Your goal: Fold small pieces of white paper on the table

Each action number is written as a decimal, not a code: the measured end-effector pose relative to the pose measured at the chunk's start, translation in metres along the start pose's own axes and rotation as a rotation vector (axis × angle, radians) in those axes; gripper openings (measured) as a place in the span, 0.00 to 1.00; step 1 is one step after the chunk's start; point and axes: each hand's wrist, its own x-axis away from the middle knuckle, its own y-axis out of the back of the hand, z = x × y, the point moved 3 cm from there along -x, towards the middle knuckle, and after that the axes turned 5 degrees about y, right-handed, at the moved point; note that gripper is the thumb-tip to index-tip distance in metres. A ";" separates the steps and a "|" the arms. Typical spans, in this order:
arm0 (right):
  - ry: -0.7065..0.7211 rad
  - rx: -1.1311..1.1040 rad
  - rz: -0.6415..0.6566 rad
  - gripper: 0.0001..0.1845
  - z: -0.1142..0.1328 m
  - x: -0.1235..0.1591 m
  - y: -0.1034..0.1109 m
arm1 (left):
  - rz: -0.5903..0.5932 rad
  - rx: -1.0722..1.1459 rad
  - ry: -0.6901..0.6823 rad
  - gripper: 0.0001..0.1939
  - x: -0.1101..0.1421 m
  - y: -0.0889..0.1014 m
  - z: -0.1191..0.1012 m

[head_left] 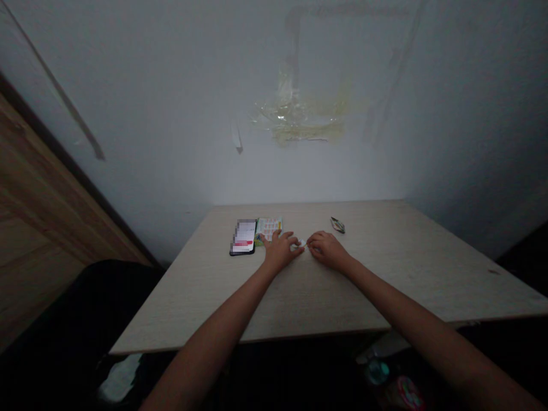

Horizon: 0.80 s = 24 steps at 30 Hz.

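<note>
on the pale wooden table (385, 257), the left hand (280, 251) and right hand (329, 251) lie palm down, fingers curled in around a small white piece (300, 244) between them; i cannot tell whether either grips it. a smartphone (242, 237) and printed card (269, 227) lie just beyond the left hand, a small foil packet (337, 225) farther right.

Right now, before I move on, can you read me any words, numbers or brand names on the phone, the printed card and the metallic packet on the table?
Phone: screen pixelated, unreadable.
Printed card: rows of print, too small to read.
Metallic packet: nothing legible, too small to tell.
</note>
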 end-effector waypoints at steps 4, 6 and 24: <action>0.008 -0.019 -0.011 0.11 -0.002 0.001 -0.002 | -0.004 0.011 -0.021 0.13 0.000 0.000 0.000; 0.016 -0.050 -0.024 0.11 -0.004 0.002 -0.003 | -0.007 0.012 -0.016 0.13 0.000 -0.001 0.000; -0.026 0.067 0.048 0.17 -0.003 0.003 -0.008 | -0.042 -0.175 -0.081 0.22 0.001 0.006 -0.002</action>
